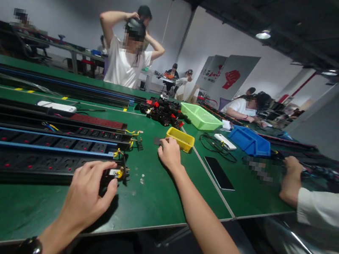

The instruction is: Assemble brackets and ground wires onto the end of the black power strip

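My left hand point(91, 187) lies over the near end of a long black power strip point(50, 164). Its fingers stretch across the top and the thumb is spread apart on the near side, beside a metal piece and yellow wires at the strip's end. Farther forward, my right hand point(170, 153) is at the left side of a small yellow tray point(186, 141), its fingers bent together. What the fingertips pinch, if anything, is hidden. A small dark flat piece point(156, 141) lies on the green table just left of those fingers.
More power strips point(67, 144) lie in parallel on the left. Behind the tray are a pile of black and red parts point(163, 112) and a green basket point(201, 117). A blue bin point(249, 140), cable and phone-like slab point(219, 173) lie rightward, near a co-worker's arm point(291, 180).
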The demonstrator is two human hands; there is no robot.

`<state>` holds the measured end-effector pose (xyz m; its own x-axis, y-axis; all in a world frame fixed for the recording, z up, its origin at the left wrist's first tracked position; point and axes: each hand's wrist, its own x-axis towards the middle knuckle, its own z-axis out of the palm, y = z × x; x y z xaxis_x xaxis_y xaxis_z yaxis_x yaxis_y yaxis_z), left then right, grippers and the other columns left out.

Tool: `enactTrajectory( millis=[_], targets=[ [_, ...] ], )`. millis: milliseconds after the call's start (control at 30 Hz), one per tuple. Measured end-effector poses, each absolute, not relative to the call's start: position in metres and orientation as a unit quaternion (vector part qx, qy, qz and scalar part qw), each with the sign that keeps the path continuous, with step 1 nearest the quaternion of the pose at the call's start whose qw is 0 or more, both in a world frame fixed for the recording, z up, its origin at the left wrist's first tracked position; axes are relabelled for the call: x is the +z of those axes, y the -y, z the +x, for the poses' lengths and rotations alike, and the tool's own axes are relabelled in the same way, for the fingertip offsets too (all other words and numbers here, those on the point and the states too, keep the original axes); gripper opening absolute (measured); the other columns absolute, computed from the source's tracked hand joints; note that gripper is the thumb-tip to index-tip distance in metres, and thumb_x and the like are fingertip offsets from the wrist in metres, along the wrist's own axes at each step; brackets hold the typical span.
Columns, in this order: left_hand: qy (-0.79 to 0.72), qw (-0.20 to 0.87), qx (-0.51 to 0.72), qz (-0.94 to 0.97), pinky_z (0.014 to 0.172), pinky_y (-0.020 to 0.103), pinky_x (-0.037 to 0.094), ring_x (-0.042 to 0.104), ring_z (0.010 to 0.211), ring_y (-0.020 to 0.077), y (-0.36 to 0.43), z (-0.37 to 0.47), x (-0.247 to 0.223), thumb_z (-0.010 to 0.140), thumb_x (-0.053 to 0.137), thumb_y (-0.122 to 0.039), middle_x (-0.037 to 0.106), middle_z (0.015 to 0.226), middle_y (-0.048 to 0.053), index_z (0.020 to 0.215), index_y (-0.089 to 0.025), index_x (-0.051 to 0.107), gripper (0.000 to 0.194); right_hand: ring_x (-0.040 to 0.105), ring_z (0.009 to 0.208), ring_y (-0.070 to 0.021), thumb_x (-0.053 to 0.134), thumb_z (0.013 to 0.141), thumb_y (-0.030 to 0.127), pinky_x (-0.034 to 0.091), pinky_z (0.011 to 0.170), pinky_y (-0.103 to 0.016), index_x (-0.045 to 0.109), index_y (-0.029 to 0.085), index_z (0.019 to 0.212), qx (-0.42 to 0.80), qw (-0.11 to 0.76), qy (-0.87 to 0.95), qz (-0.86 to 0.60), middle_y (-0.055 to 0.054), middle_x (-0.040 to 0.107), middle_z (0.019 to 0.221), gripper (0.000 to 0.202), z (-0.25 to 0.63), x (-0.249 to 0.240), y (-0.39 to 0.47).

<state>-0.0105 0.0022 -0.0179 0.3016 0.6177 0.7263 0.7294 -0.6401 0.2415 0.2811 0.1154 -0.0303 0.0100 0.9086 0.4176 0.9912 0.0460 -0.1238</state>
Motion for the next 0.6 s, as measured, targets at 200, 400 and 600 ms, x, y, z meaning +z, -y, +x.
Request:
enactTrajectory(
  millis=[200,400,600],
  targets=[
    [0.441,0.057,-0.429,-0.786,0.091,0.044,0.044,0.062,0.106,0.0301,-0.003,-0.009,-0.017,0.097,0.052,-0.032,0.072,0.113,0.009,0.12,-0.021,0.056,0.026,0.054,0.115,-0.0256,0.048,0.097,0.014,0.043,0.097,-0.036,0.068,0.022,0.131,-0.052,0.18,0.772,-0.607,-0.011,0.064,0.124,0.04,0.253,-0.024,-0.146],
    [0.461,0.05,-0.426,-0.777,0.09,0.044,0.045,0.063,0.105,0.0288,-0.003,-0.009,-0.017,0.098,0.053,-0.033,0.07,0.113,0.008,0.12,-0.024,0.057,0.024,0.054,0.112,-0.0237,0.045,0.096,0.011,0.042,0.093,-0.033,0.069,0.027,0.129,-0.022,0.178,0.814,-0.553,-0.007,0.065,0.124,0.044,0.242,-0.029,-0.164],
    [0.469,0.049,-0.42,-0.775,0.092,0.046,0.045,0.062,0.107,0.0293,-0.001,-0.01,-0.015,0.098,0.054,-0.033,0.07,0.115,0.008,0.123,-0.023,0.055,0.027,0.055,0.102,-0.0243,0.044,0.093,0.009,0.041,0.09,-0.033,0.071,0.019,0.1,-0.042,0.241,0.741,-0.626,-0.01,0.067,0.105,0.029,0.261,-0.027,-0.158]
  ],
)
